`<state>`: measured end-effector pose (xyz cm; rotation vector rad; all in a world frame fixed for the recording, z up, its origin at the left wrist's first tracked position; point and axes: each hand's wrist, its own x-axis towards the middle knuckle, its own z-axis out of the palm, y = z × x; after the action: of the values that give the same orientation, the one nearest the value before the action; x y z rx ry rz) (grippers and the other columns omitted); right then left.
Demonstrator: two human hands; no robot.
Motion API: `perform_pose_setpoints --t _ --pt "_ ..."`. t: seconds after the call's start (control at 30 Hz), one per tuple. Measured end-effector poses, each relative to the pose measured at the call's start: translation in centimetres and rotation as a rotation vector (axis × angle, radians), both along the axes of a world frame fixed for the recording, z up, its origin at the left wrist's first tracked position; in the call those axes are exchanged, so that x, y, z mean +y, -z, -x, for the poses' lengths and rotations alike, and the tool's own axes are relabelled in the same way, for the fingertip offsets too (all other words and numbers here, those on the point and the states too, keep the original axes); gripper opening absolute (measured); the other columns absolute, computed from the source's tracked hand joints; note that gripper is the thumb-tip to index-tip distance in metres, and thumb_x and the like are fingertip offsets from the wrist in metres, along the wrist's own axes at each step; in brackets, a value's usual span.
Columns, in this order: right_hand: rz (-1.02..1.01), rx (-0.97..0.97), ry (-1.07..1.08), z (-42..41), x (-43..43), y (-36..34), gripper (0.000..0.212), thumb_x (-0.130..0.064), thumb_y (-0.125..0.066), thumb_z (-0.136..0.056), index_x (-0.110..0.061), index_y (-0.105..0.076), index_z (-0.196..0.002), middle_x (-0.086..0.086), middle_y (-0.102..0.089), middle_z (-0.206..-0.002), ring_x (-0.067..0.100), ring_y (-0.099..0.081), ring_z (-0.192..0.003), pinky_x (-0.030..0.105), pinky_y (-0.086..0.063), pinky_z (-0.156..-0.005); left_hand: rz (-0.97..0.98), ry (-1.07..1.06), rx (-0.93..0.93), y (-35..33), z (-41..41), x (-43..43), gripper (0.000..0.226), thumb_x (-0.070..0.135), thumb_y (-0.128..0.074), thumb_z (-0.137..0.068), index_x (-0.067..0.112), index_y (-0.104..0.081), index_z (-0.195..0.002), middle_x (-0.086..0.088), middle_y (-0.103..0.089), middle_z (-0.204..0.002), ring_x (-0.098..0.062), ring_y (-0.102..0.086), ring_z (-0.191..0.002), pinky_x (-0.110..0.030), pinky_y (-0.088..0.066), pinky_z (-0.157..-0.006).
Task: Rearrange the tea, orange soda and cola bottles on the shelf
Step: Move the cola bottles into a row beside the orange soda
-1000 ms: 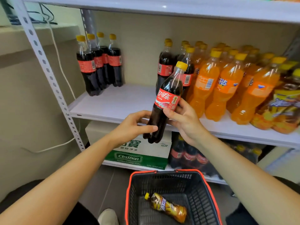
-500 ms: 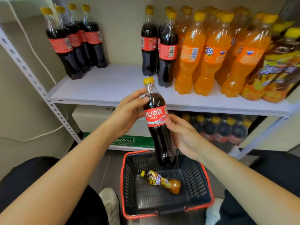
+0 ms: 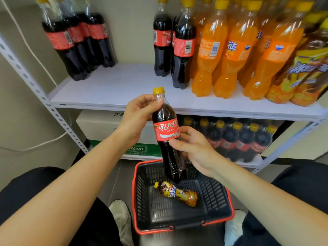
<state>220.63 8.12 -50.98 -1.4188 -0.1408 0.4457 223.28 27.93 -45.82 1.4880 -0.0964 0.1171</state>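
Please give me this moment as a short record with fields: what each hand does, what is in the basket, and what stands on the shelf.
left hand: grips the neck of the held cola bottle
right hand: holds the same bottle below its label
bottle pose: roughly upright, above the basket
basket content: one tea bottle, lying down
shelf: cola at left and centre, orange soda bottles, tea at far right

— Where does the view sit?
— At head height, close to the shelf (image 3: 113,89), facing forward and down past both forearms to the basket (image 3: 179,226) on the floor.
— Any second view?
— No, just this one.
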Motion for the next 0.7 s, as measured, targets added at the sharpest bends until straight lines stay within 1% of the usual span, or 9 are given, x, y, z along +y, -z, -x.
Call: perform_pose_setpoints --t 0.07,0.13,0.23,0.3,0.43,0.5,0.53,0.63,0.7 --pt "-0.025 0.014 -0.015 0.2 0.2 0.2 0.052 -0.026 -0.083 -0.074 -0.013 -0.062 -0.119 0.01 -0.073 -0.117 0.028 -0.069 -0.112 0.053 -0.048 -0.103 0.001 0.009 0.012 0.0 0.0 0.0 0.019 0.031 -0.071 -0.088 0.015 -0.064 -0.097 0.005 -0.074 -0.088 -0.01 -0.07 -0.08 -0.023 -0.055 -0.072" --pt "-0.083 0.042 -0.031 0.2 0.4 0.1 0.052 -0.028 -0.081 -0.078 -0.01 -0.062 -0.122 0.011 -0.074 -0.116 0.028 -0.069 -0.112 0.05 -0.049 -0.102 0.025 0.035 0.041 -0.2 0.0 0.3 0.02 0.035 -0.069 -0.092 0.016 -0.065 -0.099 0.002 -0.075 -0.096 -0.012 -0.07 -0.087 -0.026 -0.053 -0.077" --pt "-0.162 0.072 -0.038 0.2 0.6 -0.1 0.051 -0.03 -0.081 -0.08 -0.005 -0.062 -0.121 0.011 -0.074 -0.11 0.026 -0.07 -0.106 0.044 -0.053 -0.1 0.037 0.147 0.102 -0.4 0.1 0.9 0.04 0.031 -0.06 -0.089 0.012 -0.064 -0.124 -0.006 -0.073 -0.124 -0.022 -0.069 -0.112 -0.035 -0.053 -0.092" --pt "-0.171 0.083 -0.024 0.1 0.5 0.0 0.048 -0.029 -0.08 -0.082 -0.005 -0.061 -0.12 0.01 -0.075 -0.108 0.025 -0.071 -0.105 0.041 -0.055 -0.096 0.043 0.234 0.115 -0.4 0.2 1.2 0.05 0.021 -0.058 -0.087 0.013 -0.058 -0.135 -0.009 -0.07 -0.131 -0.027 -0.066 -0.121 -0.042 -0.052 -0.101" --pt "-0.091 0.019 -0.077 -0.2 0.2 0.0 0.047 -0.032 -0.074 -0.084 -0.01 -0.056 -0.121 0.007 -0.075 -0.108 0.022 -0.071 -0.107 0.041 -0.052 -0.1 0.038 0.231 0.058 -0.6 0.5 1.5 0.051 0.014 -0.064 -0.087 0.013 -0.057 -0.138 -0.008 -0.07 -0.13 -0.03 -0.067 -0.12 -0.036 -0.057 -0.095" --pt "0.014 -0.055 -0.117 -0.2 0.1 0.0 0.051 -0.036 -0.077 -0.083 -0.018 -0.054 -0.125 0.006 -0.074 -0.116 0.021 -0.069 -0.114 0.042 -0.05 -0.105 0.04 0.17 0.039 -0.6 0.6 1.3 0.048 0.014 -0.067 -0.089 0.015 -0.059 -0.136 -0.007 -0.072 -0.128 -0.029 -0.069 -0.118 -0.033 -0.057 -0.09" --pt "0.093 -0.101 -0.135 -0.2 0.1 0.1 0.059 -0.038 -0.082 -0.078 -0.027 -0.053 -0.129 0.004 -0.072 -0.122 0.018 -0.068 -0.116 0.039 -0.05 -0.104 0.032 0.138 0.032 -0.6 0.7 1.2 0.046 0.013 -0.068 -0.09 0.016 -0.06 -0.136 -0.006 -0.073 -0.126 -0.028 -0.069 -0.117 -0.031 -0.057 -0.088" --pt "0.315 -0.225 -0.168 0.1 0.5 0.3 0.083 -0.043 -0.091 -0.065 -0.057 -0.042 -0.131 -0.012 -0.063 -0.129 0.004 -0.061 -0.12 0.025 -0.047 -0.1 0.018 0.049 0.017 -0.5 0.7 1.1 0.04 0.008 -0.067 -0.094 0.016 -0.062 -0.133 -0.002 -0.075 -0.121 -0.022 -0.071 -0.112 -0.026 -0.057 -0.082" --pt "0.365 -0.286 -0.136 0.0 0.9 0.7 0.086 -0.039 -0.093 -0.066 -0.062 -0.04 -0.129 -0.025 -0.06 -0.127 -0.006 -0.056 -0.12 0.016 -0.043 -0.095 0.04 -0.001 0.008 -0.4 0.8 0.8 0.037 0.011 -0.069 -0.094 0.017 -0.064 -0.13 -0.001 -0.076 -0.118 -0.019 -0.073 -0.108 -0.026 -0.058 -0.081"
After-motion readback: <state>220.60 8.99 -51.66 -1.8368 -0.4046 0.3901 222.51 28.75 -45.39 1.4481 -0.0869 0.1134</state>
